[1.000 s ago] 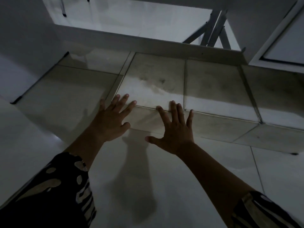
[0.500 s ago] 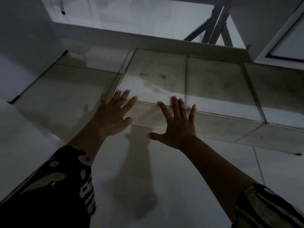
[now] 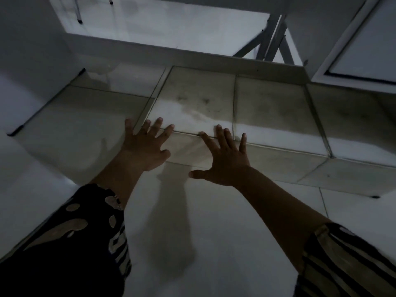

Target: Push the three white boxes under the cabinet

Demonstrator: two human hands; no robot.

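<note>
Both hands are flat on the near face of a white box, fingers spread and straight, nothing grasped, just palms and fingers laid against it. The left hand (image 3: 143, 146) sits at the left corner of the middle box (image 3: 195, 108), its fingertips reaching over the top near edge right where the seam with the left box (image 3: 85, 116) runs. The right hand (image 3: 225, 159) is pressed beside it, thumb stuck out low to the left, fingertips hooked just past that same top edge near the seam with the right box (image 3: 270, 110). Three pale boxes lie side by side on the white floor (image 3: 214, 232), edges touching, in a row that runs left to right. A further panel (image 3: 353, 116) continues the row to the right; whether it belongs to one of them I cannot tell in this dim light. Their far edges meet a low white ledge (image 3: 192, 54), and above on the right hangs the white cabinet (image 3: 353, 39), its framed door just over the right end of the row. Grey metal legs (image 3: 272, 39) cross behind the ledge. Patterned dark sleeves (image 3: 85, 232) fill the bottom corners, and the arms' shadow falls across the floor between them.
</note>
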